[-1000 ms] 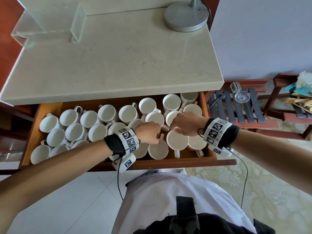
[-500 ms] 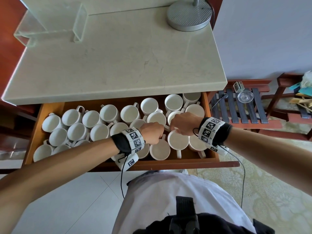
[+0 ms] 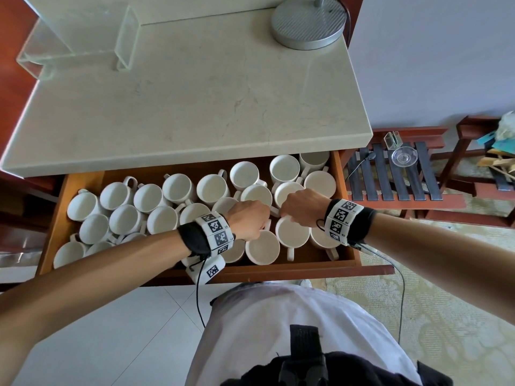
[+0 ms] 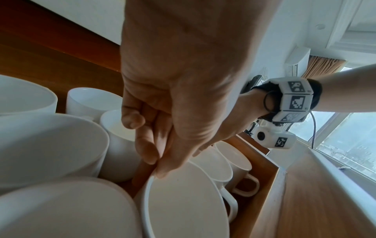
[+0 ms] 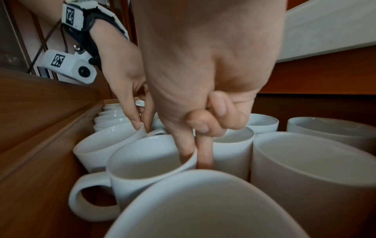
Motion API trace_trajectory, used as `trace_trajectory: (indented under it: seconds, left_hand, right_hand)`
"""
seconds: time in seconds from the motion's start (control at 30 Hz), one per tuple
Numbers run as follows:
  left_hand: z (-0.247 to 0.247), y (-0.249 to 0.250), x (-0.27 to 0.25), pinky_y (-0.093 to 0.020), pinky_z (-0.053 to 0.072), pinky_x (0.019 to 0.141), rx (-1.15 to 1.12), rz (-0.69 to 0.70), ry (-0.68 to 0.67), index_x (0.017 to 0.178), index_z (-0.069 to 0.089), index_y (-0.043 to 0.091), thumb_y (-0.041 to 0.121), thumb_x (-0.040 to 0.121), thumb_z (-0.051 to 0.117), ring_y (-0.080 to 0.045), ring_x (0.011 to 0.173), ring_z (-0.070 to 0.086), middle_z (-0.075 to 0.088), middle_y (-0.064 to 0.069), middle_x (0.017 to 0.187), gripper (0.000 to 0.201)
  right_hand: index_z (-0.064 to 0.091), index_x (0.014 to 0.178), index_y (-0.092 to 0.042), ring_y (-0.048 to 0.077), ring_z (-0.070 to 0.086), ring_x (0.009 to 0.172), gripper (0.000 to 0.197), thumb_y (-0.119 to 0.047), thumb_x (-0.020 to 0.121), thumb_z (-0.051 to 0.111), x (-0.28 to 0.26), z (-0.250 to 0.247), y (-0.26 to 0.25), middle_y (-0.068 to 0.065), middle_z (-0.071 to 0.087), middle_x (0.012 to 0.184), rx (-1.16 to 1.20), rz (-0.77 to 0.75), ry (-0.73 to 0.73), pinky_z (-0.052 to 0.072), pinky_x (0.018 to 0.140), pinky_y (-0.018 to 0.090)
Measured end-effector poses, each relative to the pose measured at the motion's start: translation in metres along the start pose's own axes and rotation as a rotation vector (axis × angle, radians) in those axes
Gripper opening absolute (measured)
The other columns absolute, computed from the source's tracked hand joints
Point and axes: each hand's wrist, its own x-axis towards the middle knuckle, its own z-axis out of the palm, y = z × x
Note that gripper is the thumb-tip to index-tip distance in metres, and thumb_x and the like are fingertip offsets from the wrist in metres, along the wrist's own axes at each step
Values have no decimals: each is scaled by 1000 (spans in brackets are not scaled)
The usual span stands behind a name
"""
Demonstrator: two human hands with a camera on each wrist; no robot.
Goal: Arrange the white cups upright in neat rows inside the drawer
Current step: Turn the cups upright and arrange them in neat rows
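- Your left hand pinches the far rim of a front-row cup in the open wooden drawer: in the left wrist view the thumb sits inside the rim and the fingers run down the outer wall.
- Your right hand grips the neighbouring cup just to the right in the same way; the right wrist view shows the thumb dipped inside the rim and one finger down the outside (the other fingers are curled up against the palm).
- Both held cups stand upright, mouths up, side by side in the front row at the right half of the drawer; the right one's handle points toward the drawer front.
- The other white cups fill the drawer in rough rows from left wall to right wall, all mouths up, handles turned every which way and several cups touching.
- Above the drawer runs a pale stone counter, carrying a round grey lamp base at its far right corner and a clear acrylic stand at far left.
- To the right of the drawer stands a low wooden slatted rack with a small glass dish on it.
- Both your wrists wear black bands with white marker blocks.
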Motion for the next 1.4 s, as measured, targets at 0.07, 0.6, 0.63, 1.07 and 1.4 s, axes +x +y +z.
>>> trace_trajectory:
  seconds: [0.07, 0.6, 0.63, 1.07, 1.4]
  left_hand:
    - [-2, 1, -2, -32, 39, 52, 8, 7, 9, 54, 37, 16, -6, 83, 57, -20, 49, 38, 37, -1, 54, 42]
    - [-2, 14, -13, -33, 37, 56, 144, 27, 63, 64, 33, 15, -6, 90, 55, -22, 61, 46, 35, 1, 63, 40]
    - [-1, 14, -13, -33, 37, 56, 136, 17, 66, 64, 33, 15, -6, 89, 55, -22, 61, 46, 36, 0, 63, 40]
    - [-6, 1, -6, -30, 29, 45, -26, -66, -37, 49, 39, 17, -10, 78, 52, -21, 47, 30, 29, 0, 48, 42]
    - [-23, 7, -39, -26, 25, 42, 54, -48, 170, 51, 36, 17, -10, 78, 57, -16, 44, 36, 35, 0, 50, 44]
  right_hand:
    - [60, 137, -29, 26, 66, 110, 39, -19, 99, 60, 1, 1, 1, 2, 66, 124, -1, 0, 2, 52, 82, 33]
    - [66, 130, -22, 28, 67, 108, 32, -16, 98, 61, 8, -1, 2, 4, 68, 119, -27, -30, -1, 51, 83, 34]
    - [66, 129, -21, 28, 67, 108, 32, -15, 98, 61, 8, -1, 2, 4, 68, 119, -35, -31, -1, 51, 83, 35]
    - [65, 128, -21, 27, 68, 104, 33, -11, 97, 60, 6, -2, 0, 4, 68, 117, -66, -24, 15, 52, 80, 34]
    - [67, 125, -18, 28, 69, 99, 32, -7, 97, 57, 7, 2, -3, 5, 71, 109, -84, -27, 28, 53, 78, 33]
